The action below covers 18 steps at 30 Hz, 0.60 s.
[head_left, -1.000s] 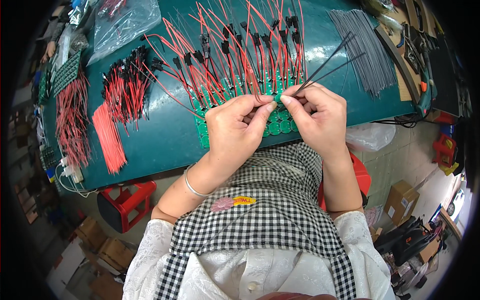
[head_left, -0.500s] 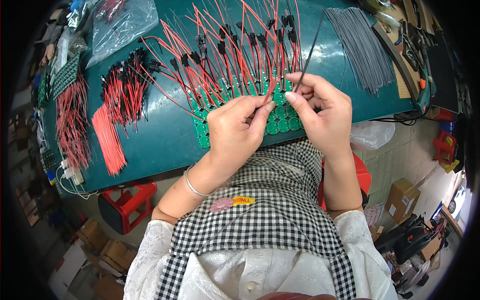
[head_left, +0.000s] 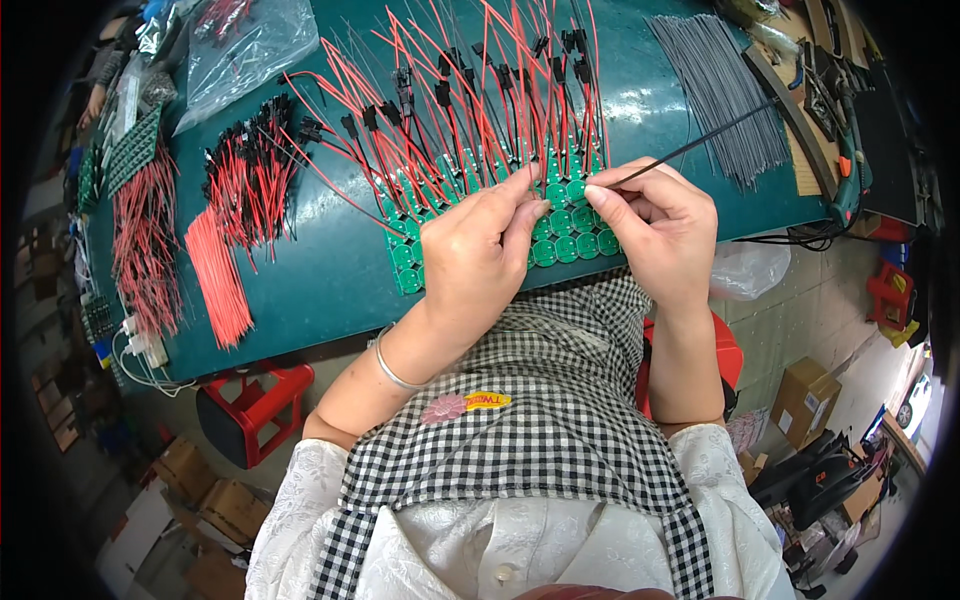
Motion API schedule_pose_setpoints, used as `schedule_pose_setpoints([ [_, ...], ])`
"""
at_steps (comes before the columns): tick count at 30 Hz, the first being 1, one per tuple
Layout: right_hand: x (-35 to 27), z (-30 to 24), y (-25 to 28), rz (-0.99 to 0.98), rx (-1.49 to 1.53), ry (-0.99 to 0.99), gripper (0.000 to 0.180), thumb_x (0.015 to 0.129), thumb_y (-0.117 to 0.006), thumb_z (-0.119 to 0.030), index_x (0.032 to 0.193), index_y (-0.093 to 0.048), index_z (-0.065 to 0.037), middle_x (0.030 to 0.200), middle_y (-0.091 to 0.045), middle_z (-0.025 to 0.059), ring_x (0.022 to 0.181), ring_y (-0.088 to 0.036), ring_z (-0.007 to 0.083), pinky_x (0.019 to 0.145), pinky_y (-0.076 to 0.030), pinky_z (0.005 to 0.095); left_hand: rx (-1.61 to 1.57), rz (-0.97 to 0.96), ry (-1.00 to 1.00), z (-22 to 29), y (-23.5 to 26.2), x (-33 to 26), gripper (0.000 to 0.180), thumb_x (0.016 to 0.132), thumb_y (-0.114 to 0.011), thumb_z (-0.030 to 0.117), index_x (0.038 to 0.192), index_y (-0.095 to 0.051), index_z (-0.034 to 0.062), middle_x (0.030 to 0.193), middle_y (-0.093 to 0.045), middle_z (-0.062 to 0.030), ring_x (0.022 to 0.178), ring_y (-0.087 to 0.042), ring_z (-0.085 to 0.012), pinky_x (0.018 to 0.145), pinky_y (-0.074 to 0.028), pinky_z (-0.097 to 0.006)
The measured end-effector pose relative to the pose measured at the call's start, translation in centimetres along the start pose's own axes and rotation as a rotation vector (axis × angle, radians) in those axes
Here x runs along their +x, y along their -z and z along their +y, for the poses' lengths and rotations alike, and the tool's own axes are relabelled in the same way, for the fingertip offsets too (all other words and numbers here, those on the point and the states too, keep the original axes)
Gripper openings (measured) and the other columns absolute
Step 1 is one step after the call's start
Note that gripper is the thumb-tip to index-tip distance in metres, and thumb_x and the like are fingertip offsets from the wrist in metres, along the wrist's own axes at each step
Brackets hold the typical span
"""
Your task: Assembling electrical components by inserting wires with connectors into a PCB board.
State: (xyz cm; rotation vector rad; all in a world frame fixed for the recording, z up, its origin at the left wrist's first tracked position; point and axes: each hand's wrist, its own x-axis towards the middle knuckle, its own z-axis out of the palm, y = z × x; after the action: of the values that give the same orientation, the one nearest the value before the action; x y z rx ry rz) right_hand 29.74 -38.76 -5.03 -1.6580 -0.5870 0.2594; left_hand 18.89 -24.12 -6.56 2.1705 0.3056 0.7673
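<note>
A panel of small round green circuit boards (head_left: 563,250) lies under my hands at the table's near edge. Red and black wires with black plug connectors (head_left: 443,94) rise from it. My left hand (head_left: 476,238) is closed over the panel's middle, thumb and forefinger at a red wire (head_left: 534,150); the fingers partly hide the grip. Just to its right, my right hand (head_left: 660,225) pinches one end of a thin black wire (head_left: 700,138), which slants up and right toward a bundle of dark grey wires (head_left: 715,95).
Left on the green table (head_left: 330,300) lie a bundle of red wires (head_left: 217,285), a heap of red-black connector leads (head_left: 250,175), more red wires (head_left: 145,240) and a clear plastic bag (head_left: 245,60). A teal-handled tool (head_left: 848,190) rests at the right edge. Red stools (head_left: 265,405) stand below.
The black wire has swung from nearly upright to slanting rightward. My right hand has shifted slightly right, away from the left. The red wire at my left fingers shows less.
</note>
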Motion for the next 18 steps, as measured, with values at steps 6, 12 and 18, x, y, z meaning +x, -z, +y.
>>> schedule_pose_setpoints([
  [6, 0.1, 0.0, -0.2, 0.013, -0.059, 0.020, 0.008, 0.082, -0.077, 0.003, 0.089, -0.074, 0.006, 0.077, -0.068, 0.0058, 0.062, -0.061, 0.0066, 0.052, -0.046, 0.0202, -0.143, 0.014, 0.113, 0.7, 0.5, 0.0, 0.036, 0.083, -0.077, -0.005, 0.118, -0.069, -0.0011, 0.084, -0.076, -0.0105, 0.068, -0.070, -0.0099, 0.058, -0.056, -0.023],
  [12, 0.2, 0.0, -0.3, 0.026, -0.140, 0.054, 0.008, 0.081, -0.077, 0.002, 0.087, -0.074, 0.005, 0.075, -0.069, 0.0066, 0.060, -0.060, 0.0063, 0.051, -0.045, 0.0208, -0.281, -0.031, 0.170, 1.7, 0.6, 0.6, 0.035, 0.085, -0.077, -0.005, 0.119, -0.069, -0.0012, 0.084, -0.075, -0.0060, 0.071, -0.065, -0.0031, 0.060, -0.053, -0.018],
  [18, 0.4, -0.3, -0.4, 0.023, -0.200, 0.070, 0.007, 0.080, -0.078, 0.001, 0.086, -0.074, 0.003, 0.073, -0.068, 0.0062, 0.055, -0.057, 0.0062, 0.048, -0.042, 0.0224, -0.189, -0.017, 0.092, 1.0, -0.2, 0.8, 0.034, 0.083, -0.078, -0.004, 0.116, -0.070, 0.0000, 0.084, -0.076, -0.0066, 0.073, -0.068, -0.0042, 0.060, -0.054, -0.019],
])
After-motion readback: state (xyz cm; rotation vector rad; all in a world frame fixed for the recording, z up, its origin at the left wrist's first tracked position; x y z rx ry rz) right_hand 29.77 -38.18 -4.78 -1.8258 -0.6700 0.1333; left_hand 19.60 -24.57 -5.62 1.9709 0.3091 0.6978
